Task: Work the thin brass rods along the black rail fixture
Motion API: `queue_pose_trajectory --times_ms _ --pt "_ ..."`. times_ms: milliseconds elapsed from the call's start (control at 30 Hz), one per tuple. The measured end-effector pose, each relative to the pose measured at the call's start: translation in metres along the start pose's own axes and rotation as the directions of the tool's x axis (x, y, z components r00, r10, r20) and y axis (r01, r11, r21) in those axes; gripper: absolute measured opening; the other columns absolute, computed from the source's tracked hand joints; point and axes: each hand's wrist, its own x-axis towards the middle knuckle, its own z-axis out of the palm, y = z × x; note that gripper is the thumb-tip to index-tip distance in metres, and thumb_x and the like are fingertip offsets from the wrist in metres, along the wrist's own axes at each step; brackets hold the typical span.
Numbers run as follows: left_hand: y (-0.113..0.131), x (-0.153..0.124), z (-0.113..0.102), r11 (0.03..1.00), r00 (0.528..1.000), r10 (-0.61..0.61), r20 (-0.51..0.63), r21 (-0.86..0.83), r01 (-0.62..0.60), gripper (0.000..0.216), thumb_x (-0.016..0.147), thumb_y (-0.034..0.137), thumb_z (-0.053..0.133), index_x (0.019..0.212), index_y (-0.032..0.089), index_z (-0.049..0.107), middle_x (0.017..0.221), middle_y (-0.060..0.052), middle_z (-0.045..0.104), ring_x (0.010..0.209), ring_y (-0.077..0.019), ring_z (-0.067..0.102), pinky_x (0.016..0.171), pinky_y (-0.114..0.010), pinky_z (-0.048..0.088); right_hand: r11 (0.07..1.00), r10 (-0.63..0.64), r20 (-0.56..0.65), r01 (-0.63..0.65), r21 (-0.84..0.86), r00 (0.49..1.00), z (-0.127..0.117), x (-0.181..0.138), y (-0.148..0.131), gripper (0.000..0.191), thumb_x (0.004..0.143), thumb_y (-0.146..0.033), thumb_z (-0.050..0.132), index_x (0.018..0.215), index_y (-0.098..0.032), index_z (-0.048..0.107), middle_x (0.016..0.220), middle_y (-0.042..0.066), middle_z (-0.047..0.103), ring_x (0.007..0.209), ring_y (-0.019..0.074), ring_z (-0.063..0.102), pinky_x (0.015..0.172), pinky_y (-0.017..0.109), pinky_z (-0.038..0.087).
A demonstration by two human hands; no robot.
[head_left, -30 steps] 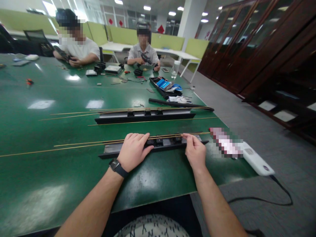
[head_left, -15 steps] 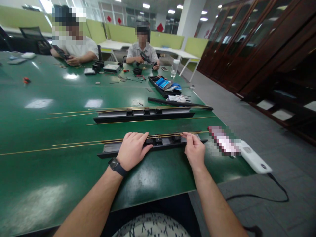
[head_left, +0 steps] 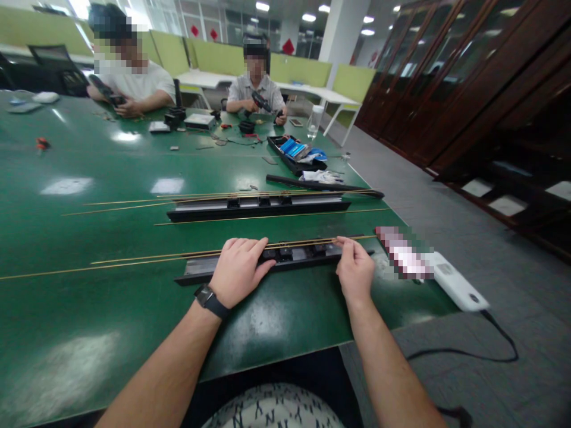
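Observation:
A long black rail with a grey channel (head_left: 203, 266) lies on the green table in front of me, with several small black blocks set inside it. Thin brass-coloured rods (head_left: 147, 258) run along its top and stick out far to the left. My left hand (head_left: 238, 267), a dark watch on its wrist, lies across the rail and rods, thumb on the near side and fingers over the far side, gripping them. My right hand (head_left: 355, 266) pinches a thin rod near the rail's right end. The fingertips partly hide what they hold.
Behind lies a second black rail (head_left: 259, 210) with rods over it. Farther back are a black tray (head_left: 285, 156) with blue packs, and white gloves (head_left: 321, 176). On the right, a blurred red-edged object (head_left: 401, 252) touches a white corded device (head_left: 459, 282). Two people sit across the table.
My right hand has slid slightly to the right along the rods, still pinching. My left hand stays on the rail. The view has shifted a little.

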Motion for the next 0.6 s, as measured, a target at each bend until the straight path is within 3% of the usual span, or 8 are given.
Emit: queue_pose_trajectory --times_ms 267,467,600 --pt "-0.0004 0.0004 0.0001 1.000 1.000 -0.001 -0.004 -0.006 0.001 0.045 0.099 0.046 0.062 0.134 0.017 0.065 0.118 -0.013 0.075 0.109 -0.0310 0.068 0.097 -0.048 0.047 0.999 -0.031 0.121 0.029 0.020 0.992 0.0015 -0.0046 -0.0054 0.046 0.101 -0.055 0.051 0.108 -0.019 0.077 0.104 0.010 0.081 0.087 0.0243 0.078 0.073 0.035 0.063" --pt "0.0005 0.0006 -0.0008 1.000 1.000 -0.001 0.007 0.017 0.001 0.047 0.099 0.046 0.061 0.134 0.015 0.064 0.118 -0.014 0.075 0.109 -0.0307 0.067 0.097 -0.048 0.047 0.998 -0.041 0.047 0.043 -0.041 0.998 0.0008 -0.0016 -0.0034 0.045 0.102 -0.054 0.049 0.105 -0.019 0.077 0.102 0.010 0.081 0.097 0.0244 0.078 0.086 0.037 0.061" --pt "0.0005 0.0005 -0.0010 1.000 1.000 0.002 0.009 0.023 -0.002 0.046 0.100 0.046 0.060 0.134 0.016 0.064 0.117 -0.014 0.075 0.108 -0.0308 0.067 0.097 -0.048 0.047 1.000 -0.008 0.003 0.008 -0.031 1.000 -0.0001 0.0005 -0.0012 0.047 0.102 -0.056 0.047 0.105 -0.019 0.077 0.101 0.010 0.081 0.092 0.0251 0.078 0.080 0.036 0.062"
